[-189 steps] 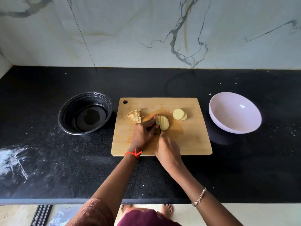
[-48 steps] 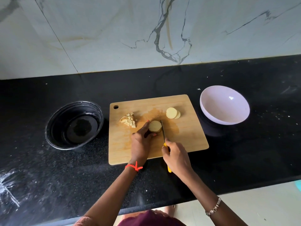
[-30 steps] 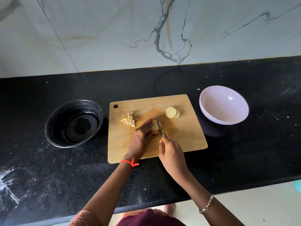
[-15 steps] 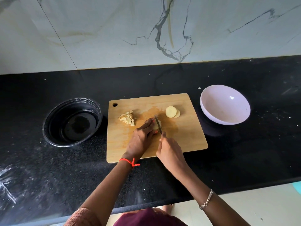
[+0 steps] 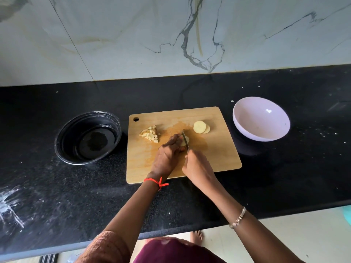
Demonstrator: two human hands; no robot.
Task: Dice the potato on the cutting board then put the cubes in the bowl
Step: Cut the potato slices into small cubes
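A wooden cutting board (image 5: 218, 154) lies on the black counter. My left hand (image 5: 167, 156) holds a stack of potato slices (image 5: 185, 140) flat at the board's middle. My right hand (image 5: 197, 168) grips a knife (image 5: 185, 139) whose blade cuts into that stack right beside my left fingertips; the handle is hidden in my fist. A small heap of potato cubes (image 5: 151, 133) sits at the board's left. Two round potato slices (image 5: 201, 127) lie toward the back right. A pale pink bowl (image 5: 261, 118) stands right of the board, with nothing in it.
A black round bowl (image 5: 88, 137) holding a little water stands left of the board. White powdery smears mark the counter's front left (image 5: 11, 209). The marble wall rises behind the counter, and the counter's front edge runs just below my forearms.
The knife has come down into the slices my left hand holds and has kept cutting there over the last second. Six seconds ago the slices stood fanned on edge; now they lie flat.
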